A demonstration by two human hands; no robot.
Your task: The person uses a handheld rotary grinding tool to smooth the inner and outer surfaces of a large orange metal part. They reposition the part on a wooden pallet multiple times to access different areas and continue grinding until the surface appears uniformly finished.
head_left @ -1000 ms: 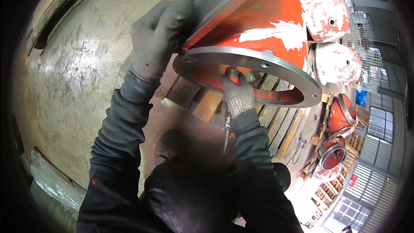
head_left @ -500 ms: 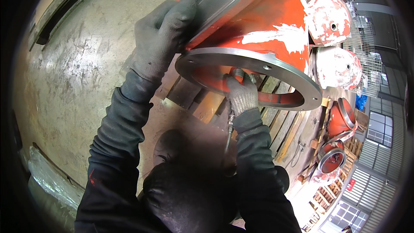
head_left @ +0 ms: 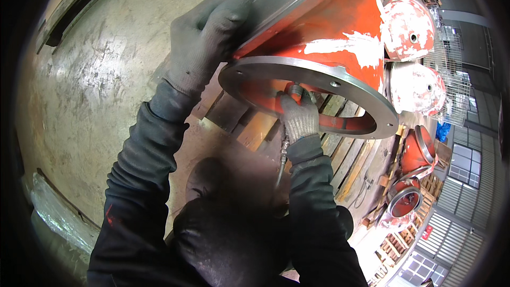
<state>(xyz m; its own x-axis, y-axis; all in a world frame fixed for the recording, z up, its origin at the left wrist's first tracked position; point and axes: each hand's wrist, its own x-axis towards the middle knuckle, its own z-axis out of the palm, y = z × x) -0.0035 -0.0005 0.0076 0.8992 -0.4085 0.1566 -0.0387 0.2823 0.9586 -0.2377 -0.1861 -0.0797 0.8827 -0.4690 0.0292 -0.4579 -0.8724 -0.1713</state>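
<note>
The gloved left hand (head_left: 204,40) clasps the orange housing (head_left: 324,26) at 11 o'clock. The right hand (head_left: 299,117) grips a small tool (head_left: 295,91) inside the steel flange (head_left: 319,77).

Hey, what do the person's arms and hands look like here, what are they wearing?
Both hands wear grey knitted work gloves: the left hand glove looks darker and smudged, the right hand glove lighter and speckled. Both arms are in dark, near-black long sleeves with ribbed cuffs; the left sleeve has a small red mark low on it.
</note>
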